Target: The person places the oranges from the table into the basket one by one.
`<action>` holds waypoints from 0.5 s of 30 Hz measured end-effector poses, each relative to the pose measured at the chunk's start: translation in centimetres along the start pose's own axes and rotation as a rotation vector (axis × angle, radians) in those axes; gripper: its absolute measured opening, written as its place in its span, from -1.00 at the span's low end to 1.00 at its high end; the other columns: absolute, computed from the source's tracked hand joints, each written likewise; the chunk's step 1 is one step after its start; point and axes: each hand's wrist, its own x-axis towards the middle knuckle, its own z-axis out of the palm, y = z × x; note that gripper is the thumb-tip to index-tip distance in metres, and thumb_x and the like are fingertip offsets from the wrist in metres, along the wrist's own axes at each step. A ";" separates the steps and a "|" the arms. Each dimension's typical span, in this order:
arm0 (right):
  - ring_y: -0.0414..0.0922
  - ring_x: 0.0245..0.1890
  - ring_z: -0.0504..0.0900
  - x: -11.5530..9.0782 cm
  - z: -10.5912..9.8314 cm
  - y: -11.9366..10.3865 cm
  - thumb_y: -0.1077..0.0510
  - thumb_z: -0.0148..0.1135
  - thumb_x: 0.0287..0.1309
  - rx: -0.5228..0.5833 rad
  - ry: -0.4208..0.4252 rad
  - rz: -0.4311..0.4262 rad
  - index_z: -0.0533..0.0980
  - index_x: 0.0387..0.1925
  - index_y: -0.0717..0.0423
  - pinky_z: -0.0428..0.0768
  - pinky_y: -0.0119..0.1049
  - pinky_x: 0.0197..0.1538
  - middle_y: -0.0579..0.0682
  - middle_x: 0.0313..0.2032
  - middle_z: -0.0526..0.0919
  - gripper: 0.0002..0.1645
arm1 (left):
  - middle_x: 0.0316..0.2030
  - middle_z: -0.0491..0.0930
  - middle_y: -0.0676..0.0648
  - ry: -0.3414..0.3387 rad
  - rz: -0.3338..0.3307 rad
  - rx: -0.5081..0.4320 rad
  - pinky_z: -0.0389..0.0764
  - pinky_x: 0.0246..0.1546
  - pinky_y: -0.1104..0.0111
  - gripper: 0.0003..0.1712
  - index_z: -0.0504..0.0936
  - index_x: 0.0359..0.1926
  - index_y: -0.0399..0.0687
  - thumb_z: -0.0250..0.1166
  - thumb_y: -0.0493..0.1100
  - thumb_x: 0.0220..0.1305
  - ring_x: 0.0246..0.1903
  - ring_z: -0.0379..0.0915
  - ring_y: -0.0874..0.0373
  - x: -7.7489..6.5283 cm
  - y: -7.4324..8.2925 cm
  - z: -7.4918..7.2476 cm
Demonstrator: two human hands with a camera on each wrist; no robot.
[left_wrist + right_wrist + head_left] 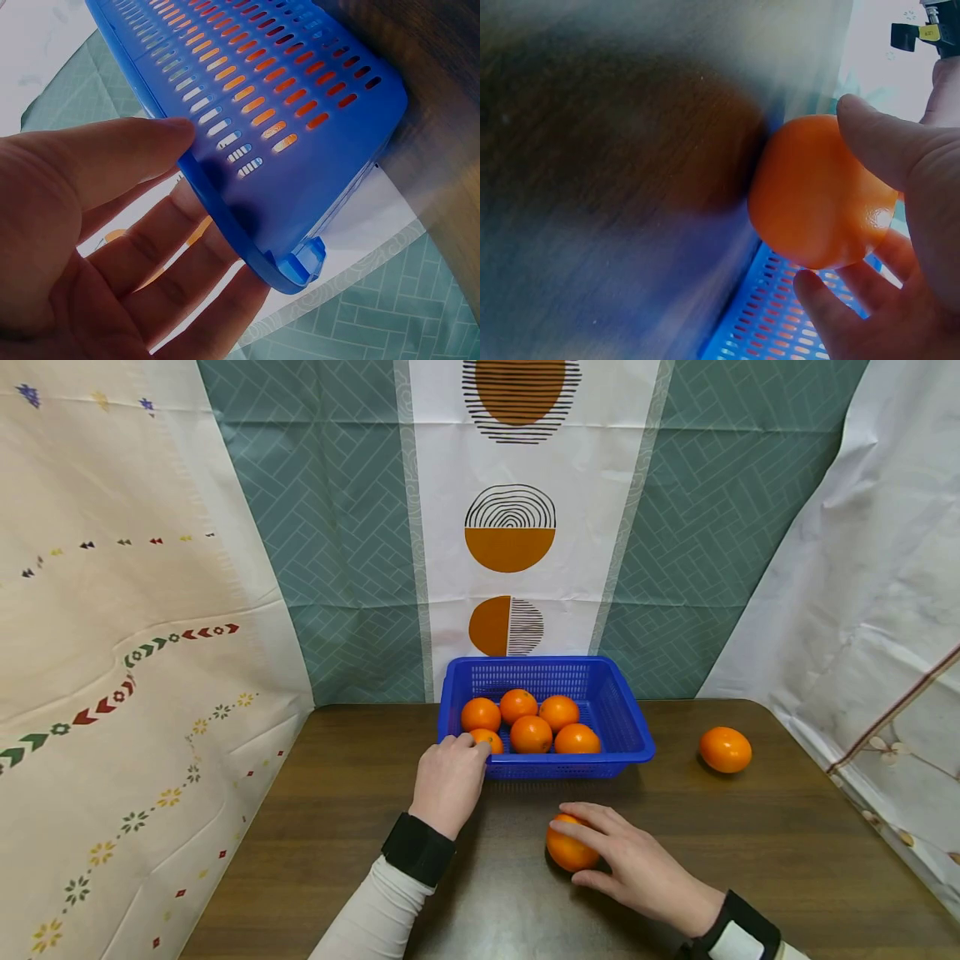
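Observation:
At the far left corner of the blue plastic basket (624, 727), my left hand (450, 781) holds the front rim. The left wrist view shows its thumb outside the slotted basket wall (330, 161) and its fingers over the other side of the rim. Several oranges (530, 734) lie inside the basket, one partly behind the left hand's fingers. My right hand (641, 864) is around a single orange (564, 846) on the table in front of the basket. In the right wrist view, its thumb lies against that orange (810, 199), with the fingers on the far side and below.
Another orange (725, 750) sits alone on the brown wooden table (315, 827), right of the basket. Behind the table hangs a green and white patterned cloth (352, 552). Light cloths (150, 693) border the left and right sides.

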 end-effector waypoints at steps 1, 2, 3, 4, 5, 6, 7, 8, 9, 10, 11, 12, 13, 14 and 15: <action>0.01 0.38 0.57 0.0 0.0 0.0 0.01 0.72 0.20 0.003 -0.004 0.005 0.52 0.53 -0.15 0.71 0.09 0.25 0.02 0.51 0.49 -0.09 | -0.30 0.77 -0.09 0.000 -0.001 -0.001 0.66 -0.47 0.23 -0.89 0.85 -0.21 -0.01 0.64 -0.15 0.33 -0.44 0.60 -0.02 0.0 0.0 0.0; 0.01 0.38 0.57 0.0 0.0 0.0 0.02 0.72 0.20 0.005 -0.006 0.009 0.52 0.53 -0.16 0.71 0.09 0.25 0.02 0.51 0.49 -0.10 | -0.30 0.77 -0.09 -0.001 -0.002 -0.001 0.66 -0.47 0.23 -0.88 0.85 -0.21 -0.01 0.64 -0.15 0.32 -0.44 0.60 -0.02 0.0 0.0 0.0; 0.01 0.38 0.57 0.1 0.0 0.0 0.03 0.72 0.20 0.006 -0.007 0.011 0.52 0.53 -0.16 0.71 0.09 0.25 0.02 0.51 0.49 -0.10 | -0.30 0.77 -0.09 -0.003 -0.003 -0.002 0.67 -0.46 0.23 -0.88 0.85 -0.20 -0.01 0.64 -0.15 0.32 -0.44 0.60 -0.02 0.0 0.0 0.0; 0.00 0.38 0.57 0.1 0.0 0.0 0.04 0.72 0.20 0.005 -0.006 0.012 0.53 0.53 -0.16 0.71 0.09 0.25 0.02 0.51 0.49 -0.10 | -0.29 0.77 -0.09 -0.006 -0.004 -0.002 0.68 -0.45 0.23 -0.87 0.85 -0.20 -0.01 0.65 -0.14 0.32 -0.43 0.61 -0.02 0.0 0.0 0.0; 0.00 0.38 0.57 0.1 0.1 0.0 0.05 0.72 0.20 0.007 -0.009 0.015 0.53 0.53 -0.16 0.71 0.09 0.25 0.02 0.51 0.50 -0.10 | -0.30 0.77 -0.09 -0.005 -0.004 -0.001 0.68 -0.45 0.23 -0.88 0.85 -0.19 -0.01 0.64 -0.14 0.33 -0.43 0.61 -0.02 0.0 0.0 0.0; 0.00 0.38 0.57 0.1 0.1 0.0 0.06 0.72 0.20 0.005 -0.007 0.014 0.53 0.52 -0.16 0.71 0.09 0.25 0.03 0.50 0.50 -0.11 | -0.30 0.77 -0.09 -0.005 -0.004 0.000 0.68 -0.45 0.22 -0.87 0.86 -0.19 -0.01 0.64 -0.14 0.32 -0.43 0.61 -0.02 0.0 0.0 -0.1; 0.00 0.38 0.57 0.1 0.1 0.0 0.07 0.72 0.20 0.003 -0.006 0.013 0.53 0.52 -0.16 0.71 0.09 0.25 0.02 0.50 0.50 -0.11 | -0.29 0.77 -0.09 -0.005 -0.004 -0.002 0.69 -0.44 0.22 -0.87 0.86 -0.19 -0.01 0.65 -0.14 0.32 -0.43 0.61 -0.02 0.0 0.0 -0.1; 0.00 0.37 0.57 0.1 0.1 0.1 0.08 0.72 0.19 -0.001 0.000 0.007 0.53 0.52 -0.16 0.71 0.09 0.25 0.01 0.50 0.50 -0.11 | -0.29 0.77 -0.09 -0.007 -0.005 -0.002 0.70 -0.43 0.21 -0.87 0.86 -0.19 -0.01 0.65 -0.14 0.32 -0.42 0.62 -0.02 0.0 0.0 -0.1; -0.01 0.37 0.57 0.1 0.2 0.1 0.09 0.73 0.19 -0.005 0.006 0.002 0.54 0.51 -0.16 0.72 0.08 0.25 0.01 0.50 0.50 -0.10 | -0.29 0.77 -0.09 -0.008 -0.005 -0.003 0.70 -0.43 0.21 -0.87 0.86 -0.19 -0.01 0.65 -0.14 0.31 -0.42 0.62 -0.02 0.0 0.0 -0.1; -0.01 0.37 0.57 0.1 0.2 0.1 0.09 0.73 0.18 -0.010 0.012 -0.003 0.54 0.51 -0.16 0.72 0.08 0.25 0.00 0.49 0.51 -0.10 | -0.29 0.77 -0.09 -0.009 -0.005 -0.004 0.71 -0.42 0.21 -0.86 0.85 -0.19 -0.01 0.66 -0.14 0.31 -0.42 0.62 -0.03 0.0 0.0 -0.1; -0.01 0.37 0.58 0.1 0.2 0.2 0.09 0.74 0.17 -0.015 0.019 -0.010 0.54 0.51 -0.15 0.72 0.08 0.24 0.00 0.49 0.51 -0.10 | -0.29 0.77 -0.09 -0.010 -0.005 -0.005 0.71 -0.42 0.20 -0.85 0.85 -0.19 -0.01 0.66 -0.14 0.30 -0.42 0.62 -0.03 0.0 0.0 -0.1; -0.01 0.36 0.58 0.1 0.3 0.2 0.09 0.75 0.16 -0.022 0.030 -0.020 0.55 0.50 -0.15 0.72 0.08 0.24 0.00 0.48 0.52 -0.10 | -0.29 0.77 -0.10 -0.015 -0.007 -0.008 0.72 -0.41 0.20 -0.84 0.85 -0.19 -0.01 0.68 -0.14 0.28 -0.42 0.62 -0.03 0.0 0.0 -0.1; -0.01 0.36 0.58 0.1 0.3 0.2 0.10 0.75 0.15 -0.026 0.038 -0.027 0.55 0.50 -0.14 0.72 0.08 0.23 -0.01 0.48 0.52 -0.10 | -0.29 0.77 -0.10 -0.019 -0.009 -0.009 0.72 -0.40 0.20 -0.82 0.85 -0.19 -0.01 0.68 -0.13 0.27 -0.41 0.62 -0.03 0.0 0.0 -0.1; -0.01 0.36 0.59 0.1 0.3 0.3 0.10 0.76 0.14 -0.031 0.045 -0.033 0.55 0.49 -0.14 0.73 0.07 0.23 -0.01 0.48 0.52 -0.09 | -0.29 0.77 -0.10 -0.022 -0.011 -0.009 0.73 -0.40 0.20 -0.82 0.85 -0.19 -0.01 0.69 -0.13 0.26 -0.41 0.62 -0.03 0.0 0.0 -0.1; 0.00 0.36 0.59 0.1 0.4 0.3 0.10 0.76 0.14 -0.032 0.047 -0.035 0.55 0.49 -0.13 0.73 0.08 0.23 0.00 0.47 0.53 -0.10 | -0.29 0.77 -0.10 -0.024 -0.012 -0.009 0.73 -0.39 0.20 -0.81 0.86 -0.19 -0.01 0.70 -0.13 0.25 -0.41 0.62 -0.03 0.0 0.0 -0.2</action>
